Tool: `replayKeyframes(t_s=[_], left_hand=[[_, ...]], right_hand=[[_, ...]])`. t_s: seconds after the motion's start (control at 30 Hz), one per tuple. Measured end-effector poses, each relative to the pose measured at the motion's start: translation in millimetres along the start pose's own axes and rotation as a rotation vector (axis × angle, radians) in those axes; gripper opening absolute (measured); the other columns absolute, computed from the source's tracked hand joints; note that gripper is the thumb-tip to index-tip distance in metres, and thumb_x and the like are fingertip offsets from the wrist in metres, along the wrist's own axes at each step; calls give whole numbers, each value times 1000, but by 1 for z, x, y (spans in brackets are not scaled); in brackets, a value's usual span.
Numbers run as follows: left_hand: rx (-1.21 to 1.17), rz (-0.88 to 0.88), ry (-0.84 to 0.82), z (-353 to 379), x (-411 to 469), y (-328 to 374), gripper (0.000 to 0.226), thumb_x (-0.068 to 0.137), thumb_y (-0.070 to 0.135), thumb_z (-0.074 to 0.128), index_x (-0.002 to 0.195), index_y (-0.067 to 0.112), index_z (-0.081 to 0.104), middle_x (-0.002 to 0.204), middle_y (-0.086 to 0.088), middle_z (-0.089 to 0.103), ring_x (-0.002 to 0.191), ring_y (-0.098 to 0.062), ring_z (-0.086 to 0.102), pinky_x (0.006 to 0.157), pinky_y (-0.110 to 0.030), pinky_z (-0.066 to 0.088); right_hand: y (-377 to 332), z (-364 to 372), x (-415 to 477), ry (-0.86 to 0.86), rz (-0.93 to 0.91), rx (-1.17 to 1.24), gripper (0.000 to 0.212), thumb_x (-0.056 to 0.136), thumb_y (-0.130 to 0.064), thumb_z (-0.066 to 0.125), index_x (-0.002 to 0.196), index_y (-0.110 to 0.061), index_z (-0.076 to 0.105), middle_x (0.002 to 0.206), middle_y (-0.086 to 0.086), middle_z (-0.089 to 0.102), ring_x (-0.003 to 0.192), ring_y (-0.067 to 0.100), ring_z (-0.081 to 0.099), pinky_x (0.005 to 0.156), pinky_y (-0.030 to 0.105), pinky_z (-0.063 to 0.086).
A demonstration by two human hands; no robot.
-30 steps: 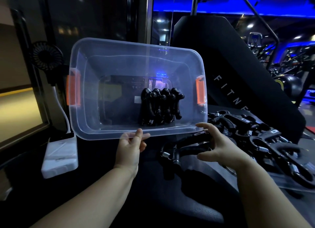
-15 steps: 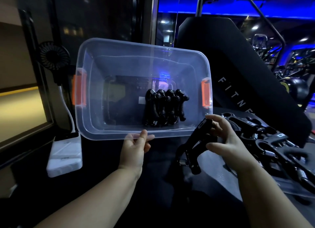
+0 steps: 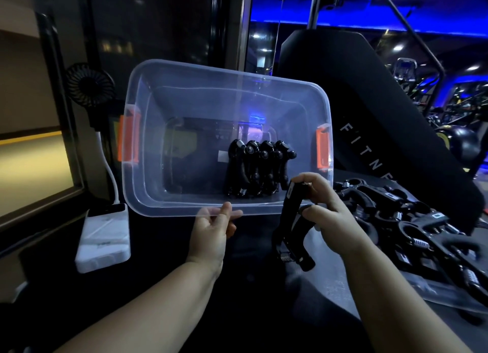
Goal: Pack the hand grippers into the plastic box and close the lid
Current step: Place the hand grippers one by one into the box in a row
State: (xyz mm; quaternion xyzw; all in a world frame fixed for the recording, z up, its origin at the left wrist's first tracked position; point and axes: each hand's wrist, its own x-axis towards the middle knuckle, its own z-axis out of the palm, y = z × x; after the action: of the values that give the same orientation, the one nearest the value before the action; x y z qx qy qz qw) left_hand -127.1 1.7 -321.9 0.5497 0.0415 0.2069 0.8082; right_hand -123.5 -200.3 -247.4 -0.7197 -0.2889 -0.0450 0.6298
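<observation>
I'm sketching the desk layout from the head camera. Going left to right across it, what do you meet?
Small black fan → white power bank → left hand on the plastic box rim → right hand holding a hand gripper → pile of loose grippers.

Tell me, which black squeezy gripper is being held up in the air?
The hand gripper held by the right hand, just outside the plastic box. The others sit in the row inside the box or in the pile.

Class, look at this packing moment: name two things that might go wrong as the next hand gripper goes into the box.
1. The left hand pinches only the near rim of the plastic box, which looks tipped toward the camera; it may slip.
2. The right hand holds the hand gripper by one handle; lowering it could topple the packed row.
</observation>
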Motion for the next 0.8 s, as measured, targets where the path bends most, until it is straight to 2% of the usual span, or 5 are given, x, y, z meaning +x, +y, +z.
replayKeyframes(t_s=[0.13,0.3,0.47,0.57,0.8], left_hand=[[-2,0,3,0,1,-1,17,91,31,57,89,17,49,83,0,75,55,3,55,64,-21,46],[20,9,8,0,2,-2,19,90,33,57,90,16,49,83,1,75,55,3,56,65,-22,46],[50,22,13,0,1,-1,20,91,35,56,92,15,49,84,4,75,73,-5,62,70,-24,44],[36,15,8,0,0,-1,19,91,33,57,90,16,49,84,3,75,57,2,55,67,-23,45],[16,14,1,0,-1,0,18,91,32,57,87,17,49,84,3,75,56,0,54,64,-20,47]], right_hand=[[-2,3,5,-18,45,-17,46,66,-8,49,108,-23,58,94,16,51,82,30,49,73,41,45],[1,15,7,117,25,-188,33,78,-21,63,109,-33,66,81,-11,62,75,0,57,70,12,45],[13,27,1,168,-1,-418,46,85,-30,66,117,-60,53,91,-34,61,80,-13,56,73,13,40],[17,23,0,264,-6,-500,52,81,-44,67,124,-59,41,103,-16,64,89,6,62,77,26,47],[23,14,-5,401,11,-574,49,60,-71,64,94,-41,43,69,-2,66,64,17,64,60,36,50]])
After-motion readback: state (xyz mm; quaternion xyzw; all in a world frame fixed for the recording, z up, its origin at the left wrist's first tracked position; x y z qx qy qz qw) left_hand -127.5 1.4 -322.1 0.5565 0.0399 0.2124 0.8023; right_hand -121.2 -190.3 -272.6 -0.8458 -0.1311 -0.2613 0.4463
